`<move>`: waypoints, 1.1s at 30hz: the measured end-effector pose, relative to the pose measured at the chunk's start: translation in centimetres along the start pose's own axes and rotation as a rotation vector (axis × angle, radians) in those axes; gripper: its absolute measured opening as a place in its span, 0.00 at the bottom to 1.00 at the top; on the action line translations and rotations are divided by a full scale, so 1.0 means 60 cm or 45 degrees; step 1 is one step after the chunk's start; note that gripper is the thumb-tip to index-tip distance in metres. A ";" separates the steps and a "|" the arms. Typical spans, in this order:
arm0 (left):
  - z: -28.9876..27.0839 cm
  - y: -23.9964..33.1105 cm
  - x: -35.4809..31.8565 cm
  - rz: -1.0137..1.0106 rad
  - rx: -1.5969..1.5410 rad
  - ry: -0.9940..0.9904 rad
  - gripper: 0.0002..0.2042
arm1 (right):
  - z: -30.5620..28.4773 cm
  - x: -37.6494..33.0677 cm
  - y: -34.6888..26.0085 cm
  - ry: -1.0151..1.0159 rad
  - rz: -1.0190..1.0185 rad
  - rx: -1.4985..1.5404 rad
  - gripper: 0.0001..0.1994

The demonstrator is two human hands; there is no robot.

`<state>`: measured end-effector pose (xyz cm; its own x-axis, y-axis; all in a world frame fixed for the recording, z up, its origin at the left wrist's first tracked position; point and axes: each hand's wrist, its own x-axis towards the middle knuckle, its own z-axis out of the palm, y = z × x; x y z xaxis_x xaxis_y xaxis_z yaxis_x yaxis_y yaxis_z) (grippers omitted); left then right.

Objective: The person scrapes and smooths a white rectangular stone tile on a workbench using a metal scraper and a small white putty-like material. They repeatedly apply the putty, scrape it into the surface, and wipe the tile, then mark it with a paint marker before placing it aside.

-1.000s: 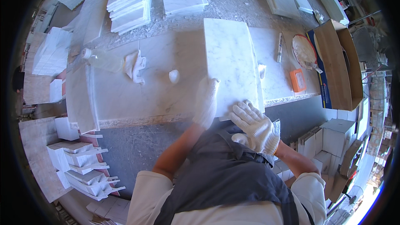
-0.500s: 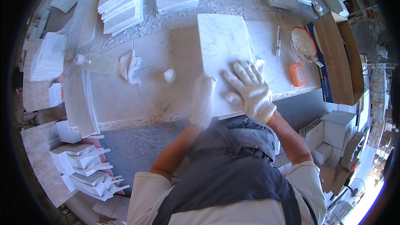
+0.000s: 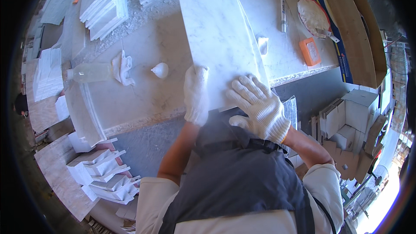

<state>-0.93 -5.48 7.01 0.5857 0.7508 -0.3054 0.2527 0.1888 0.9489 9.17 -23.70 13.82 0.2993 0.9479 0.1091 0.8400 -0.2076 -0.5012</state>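
A white marble tile with grey veins point(image 3: 221, 39) lies lengthwise in front of me, its near end at the workbench edge. Another slab edge shows just beneath its right side. My left hand point(image 3: 197, 96), in a white knitted glove, is closed around the tile's left edge near that end; its fingertips are partly hidden. On the tile's near right corner rests my gloved right hand point(image 3: 262, 108), fingers stretched out flat and thumb apart. Beside the tile on the right is a small white-bristled thing point(image 3: 263, 45). A small white cone-shaped piece point(image 3: 160, 70) sits left of it.
On the left are a clear bottle point(image 3: 92, 73) and a crumpled white cloth point(image 3: 123, 68). To the right lie a marker point(image 3: 283, 15), an orange block point(image 3: 310, 52), a round pan of pale paste point(image 3: 313, 14) and a cardboard box point(image 3: 351, 30). Tile stacks point(image 3: 104, 6) stand behind.
The tile has come nearer to me and turned slightly. My right hand has slid to its near right corner, while the left keeps its edge. The white-bristled thing shows more fully. The whole view has shifted.
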 end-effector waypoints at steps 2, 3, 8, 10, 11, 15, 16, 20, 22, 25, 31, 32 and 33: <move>-0.004 0.009 0.000 -0.046 -0.009 -0.029 0.22 | -0.007 -0.021 0.002 0.033 0.000 0.076 0.29; -0.006 0.015 0.000 -0.023 0.032 -0.054 0.22 | -0.009 -0.030 0.006 0.078 0.022 0.140 0.27; -0.020 0.046 -0.001 0.028 0.523 -0.113 0.19 | -0.005 -0.079 0.020 0.288 0.221 0.304 0.16; -0.026 0.058 0.000 0.040 1.059 -0.054 0.18 | 0.001 -0.096 0.028 0.319 0.257 0.317 0.14; -0.028 0.063 -0.005 0.065 1.022 -0.002 0.18 | 0.004 -0.105 0.031 0.291 0.303 0.341 0.14; -0.039 0.081 -0.022 0.305 0.970 0.115 0.19 | 0.013 -0.130 0.044 0.217 0.417 0.411 0.15; -0.039 0.082 -0.024 0.492 1.046 0.127 0.18 | 0.014 -0.133 0.047 0.199 0.430 0.422 0.15; -0.015 0.076 -0.024 0.917 1.167 0.067 0.18 | 0.013 -0.144 0.059 0.091 0.501 0.518 0.16; 0.005 0.067 -0.024 1.075 1.210 -0.040 0.21 | 0.012 -0.148 0.063 0.159 0.515 0.547 0.16; 0.024 0.060 -0.027 1.072 1.493 -0.218 0.21 | 0.009 -0.154 0.066 0.264 0.603 0.497 0.18; 0.047 0.056 -0.015 1.095 1.589 -0.314 0.21 | -0.013 -0.158 0.085 0.408 0.733 0.474 0.26; 0.051 0.055 -0.013 1.107 1.617 -0.318 0.21 | -0.018 -0.158 0.089 0.412 0.747 0.446 0.27; 0.055 0.054 -0.011 1.111 1.588 -0.299 0.21 | -0.023 -0.157 0.094 0.417 0.763 0.414 0.27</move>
<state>2.08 -7.47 10.02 0.9629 0.2071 0.1732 0.1709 -0.9642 0.2028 11.68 -34.15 11.16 0.8247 0.5643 -0.0378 0.3305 -0.5350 -0.7775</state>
